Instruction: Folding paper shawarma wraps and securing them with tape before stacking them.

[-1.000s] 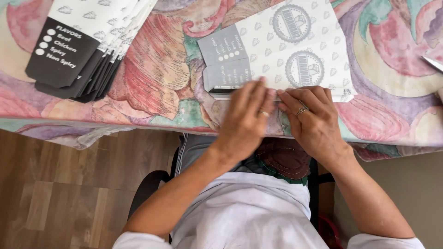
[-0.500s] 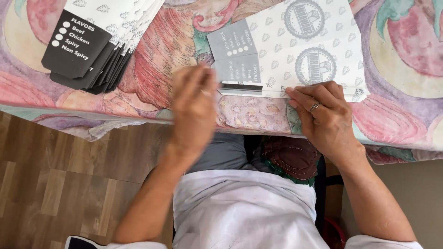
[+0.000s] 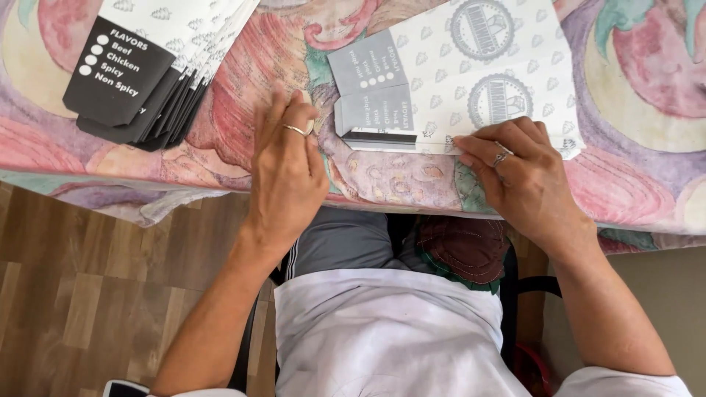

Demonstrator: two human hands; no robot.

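Head view, looking down over a table covered by a floral tablecloth (image 3: 220, 110) in pinks and greens. Centre right of the frame: a flat white paper bag (image 3: 471, 81), patterned with small grey motifs and two round emblems, its long axis running left to right and tilted slightly up toward the right. Its grey folded end flap (image 3: 371, 106) points to the left, toward the frame's centre. The right hand (image 3: 526, 180) lies on the bag's lower edge, fingers spread flat and pressing down; it pins the sheet rather than gripping it, with nothing closed in the palm. The left hand (image 3: 287, 173) rests palm down on the cloth just beside the flap, to its left, fingers extended and loosely together, holding nothing; whether a fingertip touches the flap cannot be told. The right hand is thus already on the bag, and the left lies beside its folded end. Upper left of the frame: a fanned stack of like bags (image 3: 158, 66), black flaps toward the lower left, well apart from both hands. No container with contents is in view. Below the table edge: wooden floor (image 3: 81, 294) at left.
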